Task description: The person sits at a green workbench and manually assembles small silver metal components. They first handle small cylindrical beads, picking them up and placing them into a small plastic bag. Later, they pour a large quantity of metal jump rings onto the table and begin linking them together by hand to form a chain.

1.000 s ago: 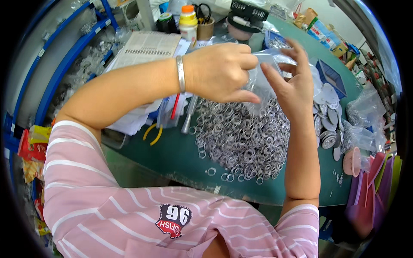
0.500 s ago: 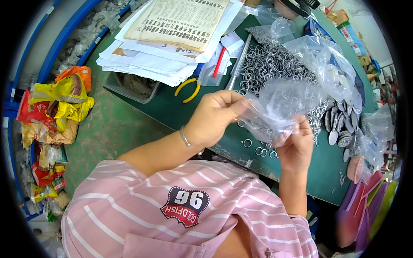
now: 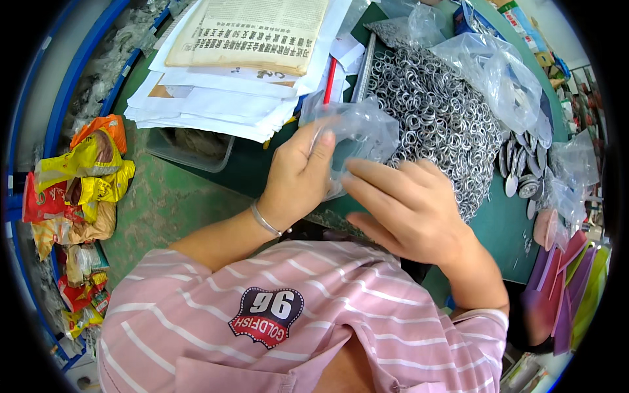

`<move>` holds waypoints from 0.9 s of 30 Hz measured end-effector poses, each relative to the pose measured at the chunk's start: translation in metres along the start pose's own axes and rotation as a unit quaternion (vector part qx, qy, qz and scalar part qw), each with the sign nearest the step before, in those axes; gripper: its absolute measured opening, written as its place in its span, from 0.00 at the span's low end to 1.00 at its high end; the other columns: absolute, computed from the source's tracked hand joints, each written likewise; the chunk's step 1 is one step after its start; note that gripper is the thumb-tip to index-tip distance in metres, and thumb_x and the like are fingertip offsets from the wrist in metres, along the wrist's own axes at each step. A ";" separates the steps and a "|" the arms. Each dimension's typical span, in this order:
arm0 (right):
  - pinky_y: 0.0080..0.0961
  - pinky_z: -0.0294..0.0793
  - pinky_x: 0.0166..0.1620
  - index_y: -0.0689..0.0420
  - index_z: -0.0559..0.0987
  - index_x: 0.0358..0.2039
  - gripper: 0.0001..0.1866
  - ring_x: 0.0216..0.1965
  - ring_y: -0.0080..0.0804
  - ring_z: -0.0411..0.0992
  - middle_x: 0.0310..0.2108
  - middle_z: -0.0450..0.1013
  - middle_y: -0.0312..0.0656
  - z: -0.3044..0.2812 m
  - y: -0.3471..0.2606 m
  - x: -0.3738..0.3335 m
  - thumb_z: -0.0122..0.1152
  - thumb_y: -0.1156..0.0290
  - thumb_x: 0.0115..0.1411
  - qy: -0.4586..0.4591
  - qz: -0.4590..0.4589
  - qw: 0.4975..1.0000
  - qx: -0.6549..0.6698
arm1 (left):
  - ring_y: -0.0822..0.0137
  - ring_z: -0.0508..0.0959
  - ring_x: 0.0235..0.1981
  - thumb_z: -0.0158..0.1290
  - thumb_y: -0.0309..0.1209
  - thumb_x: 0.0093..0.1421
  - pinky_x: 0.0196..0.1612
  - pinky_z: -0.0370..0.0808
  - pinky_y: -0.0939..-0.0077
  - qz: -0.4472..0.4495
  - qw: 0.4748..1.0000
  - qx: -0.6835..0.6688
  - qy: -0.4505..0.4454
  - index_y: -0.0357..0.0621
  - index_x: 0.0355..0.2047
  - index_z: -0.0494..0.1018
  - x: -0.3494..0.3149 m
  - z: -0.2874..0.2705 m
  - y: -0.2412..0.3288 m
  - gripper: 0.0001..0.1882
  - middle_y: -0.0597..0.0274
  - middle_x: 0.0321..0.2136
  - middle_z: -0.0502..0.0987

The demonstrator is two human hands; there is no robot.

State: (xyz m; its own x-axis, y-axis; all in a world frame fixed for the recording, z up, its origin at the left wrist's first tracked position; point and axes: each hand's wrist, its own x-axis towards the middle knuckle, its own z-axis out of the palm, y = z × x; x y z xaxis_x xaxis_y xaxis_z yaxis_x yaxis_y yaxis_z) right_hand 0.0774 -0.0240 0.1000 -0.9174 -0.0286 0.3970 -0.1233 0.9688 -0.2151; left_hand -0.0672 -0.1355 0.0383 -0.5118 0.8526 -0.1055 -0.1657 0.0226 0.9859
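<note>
My left hand (image 3: 303,160) is closed on a clear plastic bag (image 3: 377,131), with the thumb pressed along its near side. The bag spreads right from that grip, over the table and the edge of the ring pile. My right hand (image 3: 409,206) is beside the bag, slightly blurred, fingers stretched toward it and thumb apart, with nothing visible between them. Whether its fingertips touch the plastic I cannot tell. Behind both hands lies a large heap of small silver metal rings (image 3: 436,111).
Stacked papers (image 3: 209,108) with an old newspaper (image 3: 249,33) lie at the back left, above a clear plastic tub (image 3: 190,149). A red pen (image 3: 329,82) is beside them. Flat metal discs (image 3: 524,160) and another clear bag (image 3: 495,78) lie right of the rings. Coloured packets (image 3: 85,177) stand left.
My right hand has let go of the bag and turned toward its left part. My left hand has shifted slightly left with the bag, uncovering more rings.
</note>
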 end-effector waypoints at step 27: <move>0.26 0.73 0.29 0.59 0.80 0.32 0.07 0.26 0.32 0.75 0.27 0.76 0.43 -0.011 0.035 -0.126 0.61 0.80 0.50 0.147 0.382 0.906 0.106 | 0.58 0.70 0.40 0.61 0.19 0.44 0.39 0.69 0.73 0.379 0.793 0.477 0.020 0.42 0.42 0.76 -0.020 0.021 -0.010 0.21 0.52 0.45 0.68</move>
State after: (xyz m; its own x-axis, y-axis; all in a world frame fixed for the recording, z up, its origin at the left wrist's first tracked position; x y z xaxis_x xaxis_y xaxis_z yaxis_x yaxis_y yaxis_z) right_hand 0.1924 0.0163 0.0524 -0.6291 0.7272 0.2745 0.4068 0.6089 -0.6810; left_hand -0.0374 -0.1420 0.0336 -0.1881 0.7934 0.5789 0.9056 -0.0881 0.4149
